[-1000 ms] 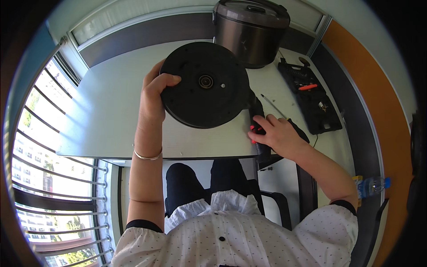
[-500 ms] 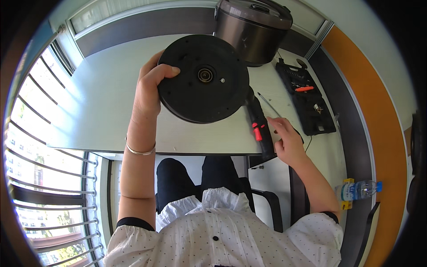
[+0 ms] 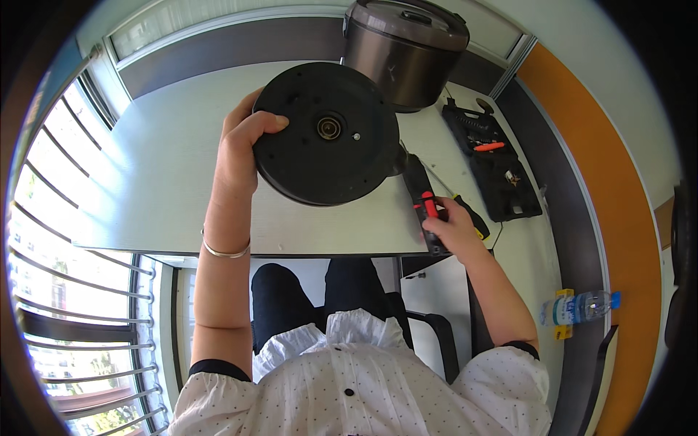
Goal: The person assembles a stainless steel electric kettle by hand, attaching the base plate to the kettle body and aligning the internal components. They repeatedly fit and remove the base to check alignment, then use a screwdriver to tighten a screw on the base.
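My left hand (image 3: 240,149) grips the rim of a round black appliance base (image 3: 327,134), held tilted up above the grey table (image 3: 160,182) with its underside and a small metal centre facing me. My right hand (image 3: 451,229) is closed around a black electric screwdriver with a red switch (image 3: 422,200), which lies low over the table's front edge, just right of the black base and pointing away from me. A silver bracelet sits on my left wrist.
A dark metallic cooker pot with lid (image 3: 403,47) stands at the back of the table. An open black tool case (image 3: 491,160) with bits and an orange piece lies to the right. A plastic water bottle (image 3: 578,309) lies on the floor at right. Window blinds (image 3: 65,305) run along the left.
My right hand has taken hold of the electric screwdriver and drawn it slightly toward the table's front edge. My left hand keeps the black base raised, tilted a little more toward me.
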Tool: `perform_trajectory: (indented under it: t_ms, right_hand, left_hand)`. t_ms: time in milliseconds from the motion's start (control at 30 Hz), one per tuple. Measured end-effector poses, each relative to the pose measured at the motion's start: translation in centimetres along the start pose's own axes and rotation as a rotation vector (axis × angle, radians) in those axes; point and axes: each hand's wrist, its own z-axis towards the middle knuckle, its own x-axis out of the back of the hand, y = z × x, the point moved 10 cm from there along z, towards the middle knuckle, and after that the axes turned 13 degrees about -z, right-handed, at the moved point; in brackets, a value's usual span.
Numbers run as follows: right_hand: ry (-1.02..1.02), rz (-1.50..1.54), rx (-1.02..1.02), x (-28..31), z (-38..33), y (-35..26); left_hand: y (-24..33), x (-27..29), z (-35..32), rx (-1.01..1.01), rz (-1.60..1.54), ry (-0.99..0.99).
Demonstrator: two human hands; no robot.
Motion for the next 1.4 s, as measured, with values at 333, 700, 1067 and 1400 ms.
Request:
perform_trajectory:
  t_ms: [333, 700, 1067, 1400]
  right_hand:
    - [-0.158, 0.787, 0.081, 0.0, -3.0, 0.2]
    - [0.024, 0.738, 0.364, 4.6, -3.6, -2.8]
    - [0.053, 0.636, 0.331, 5.8, -5.2, -4.1]
    - [0.222, 0.616, 0.449, 6.9, -6.0, -5.3]
  left_hand:
    - [0.2, -0.2, -0.1, -0.020, -0.008, -0.004]
    - [-0.1, 0.4, -0.2, 0.035, -0.033, 0.026]
    - [0.1, 0.3, -0.2, 0.022, -0.044, 0.015]
    - [0.1, 0.4, -0.2, 0.009, -0.051, 0.022]
